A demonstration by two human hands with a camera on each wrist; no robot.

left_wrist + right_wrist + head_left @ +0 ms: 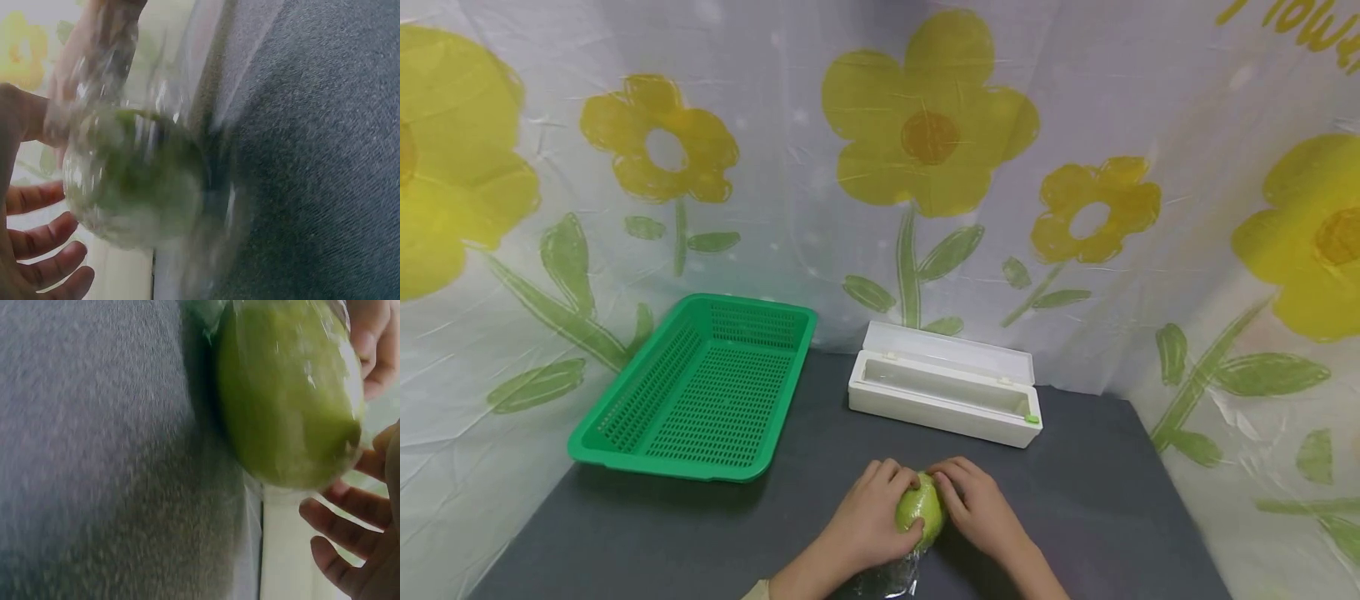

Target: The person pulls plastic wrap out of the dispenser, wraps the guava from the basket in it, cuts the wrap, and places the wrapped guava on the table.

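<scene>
A yellow-green fruit [922,510], rounded and wrapped in clear cling film, is between both hands above the dark tabletop. My left hand [874,515] grips it from the left, thumb at the near side and fingers over the far side. At its upper right, my right hand [979,507] pinches at the film with thumb and forefinger close together. The right wrist view shows the fruit [290,394] large, with a brown spot near its lower end. Loose cling film [891,577] trails below the left hand. Blur hides detail in the left wrist view.
A green perforated basket [752,467] stands at the back left. Behind the hands is a long white box [940,423] with its lid raised and a green slider at its right end. A curtain [790,250] printed with yellow flowers surrounds the dark table [1097,492].
</scene>
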